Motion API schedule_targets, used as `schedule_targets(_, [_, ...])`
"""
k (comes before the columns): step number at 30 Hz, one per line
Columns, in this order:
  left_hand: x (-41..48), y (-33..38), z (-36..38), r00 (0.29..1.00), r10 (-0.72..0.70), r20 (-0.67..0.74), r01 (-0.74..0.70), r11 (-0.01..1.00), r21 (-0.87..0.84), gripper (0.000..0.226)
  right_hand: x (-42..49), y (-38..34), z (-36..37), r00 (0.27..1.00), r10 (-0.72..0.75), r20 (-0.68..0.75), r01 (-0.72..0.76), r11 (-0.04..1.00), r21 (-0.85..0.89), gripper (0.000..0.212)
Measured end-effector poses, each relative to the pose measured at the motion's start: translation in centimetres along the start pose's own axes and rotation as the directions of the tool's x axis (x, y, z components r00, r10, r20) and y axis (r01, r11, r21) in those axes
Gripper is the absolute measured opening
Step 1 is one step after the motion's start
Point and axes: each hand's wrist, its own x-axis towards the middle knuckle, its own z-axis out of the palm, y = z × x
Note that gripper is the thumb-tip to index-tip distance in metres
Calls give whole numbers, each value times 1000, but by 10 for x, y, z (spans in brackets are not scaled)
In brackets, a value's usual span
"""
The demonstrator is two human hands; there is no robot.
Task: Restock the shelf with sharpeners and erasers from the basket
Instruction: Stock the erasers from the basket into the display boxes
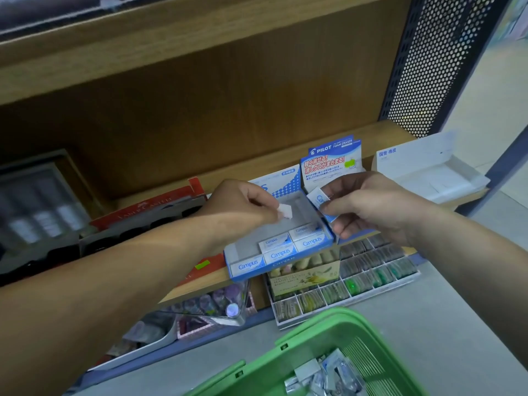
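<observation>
Stationery shop: wooden shelf [200,278] of boxed erasers [281,254], green basket [308,335].

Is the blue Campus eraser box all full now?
Not full. The Campus box holds erasers only near its front; the grey floor behind them shows bare.

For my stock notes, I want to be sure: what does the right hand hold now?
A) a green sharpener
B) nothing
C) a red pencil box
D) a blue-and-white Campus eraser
D: the right hand pinches a blue-and-white Campus eraser, while the left hand pinches a small white block.
</observation>
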Motion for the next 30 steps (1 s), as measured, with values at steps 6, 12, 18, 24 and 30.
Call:
schedule_targets(6, [11,-17,-9,988,117,102,-146,923,357,31,2,4,7,998,-16,53,16,1000,-5,22])
schedule_targets(12, [13,-15,-20,987,126,100,-155,916,371,32,6,2,11,999,-17,32,18,1000,-24,26])
schedule_targets(18, [-1,-11,-43,981,78,180,-130,945,300,23,7,1,21,999,-11,53,13,999,-40,24])
schedule_targets(24, [-1,-19,-46,955,175,238,-279,797,536,24,5,-2,31,996,-12,90,16,999,-49,23])
schedule_targets(30, [5,-30,-34,922,180,343,-384,549,742,24,5,0,31,997,-12,83,17,998,-63,22])
